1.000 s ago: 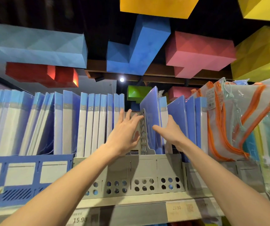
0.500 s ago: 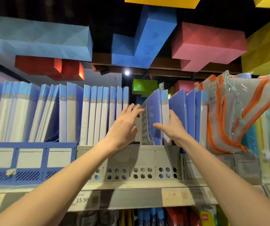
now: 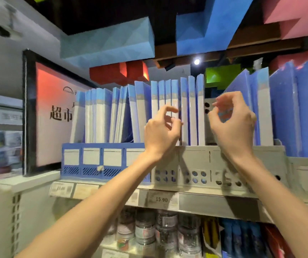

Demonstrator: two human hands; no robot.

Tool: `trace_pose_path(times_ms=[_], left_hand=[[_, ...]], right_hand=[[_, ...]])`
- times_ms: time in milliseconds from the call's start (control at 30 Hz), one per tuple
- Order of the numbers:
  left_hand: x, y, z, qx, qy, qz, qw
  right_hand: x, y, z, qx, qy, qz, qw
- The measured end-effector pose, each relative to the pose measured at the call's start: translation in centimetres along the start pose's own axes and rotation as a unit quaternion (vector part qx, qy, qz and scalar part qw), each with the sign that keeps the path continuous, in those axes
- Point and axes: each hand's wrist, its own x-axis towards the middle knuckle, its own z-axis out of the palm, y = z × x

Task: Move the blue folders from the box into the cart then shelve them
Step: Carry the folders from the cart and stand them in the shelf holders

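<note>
Blue folders (image 3: 192, 108): upright, spines outward, in blue rack (image 3: 93, 161) and grey rack (image 3: 201, 157) on shelf (image 3: 205, 201). Left hand (image 3: 161, 133), right hand (image 3: 232, 125): raised before spines, fingers loosely curled, holding nothing.

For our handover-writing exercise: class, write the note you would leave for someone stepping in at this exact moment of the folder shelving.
Left hand: fingers loosely curled, holding nothing, before the folder spines.
Right hand: likewise empty.
Blue folders stand upright in the grey rack on the shelf; more in the blue rack.
Done: these are shelved.
Left: box and cart out of view; check them for more.
</note>
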Motion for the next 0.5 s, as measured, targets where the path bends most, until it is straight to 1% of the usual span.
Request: trace_pose_path(times_ms=[133, 233, 367, 500], left_hand=[[-1.7, -2.1, -4.4, -0.025, 0.009, -0.014, 1.0], [-2.5, -4.1, -7.7, -0.057, 0.021, -0.03, 0.998], [-3.0, -7.3, -12.6, -0.074, 0.028, -0.063, 0.995], [-3.9, -9.8, -18.3, -0.107, 0.014, -0.092, 0.99]], right_hand=[[-2.3, -3.1, 4.1, 0.028, -0.093, 0.014, 0.995], [-4.3, -4.8, 6.6, 0.038, -0.144, 0.018, 0.989], [-6.7, -7.2, 10.2, 0.062, -0.15, 0.069, 0.984], [-9.8, -10.4, 14.5, 0.049, -0.162, 0.081, 0.982]])
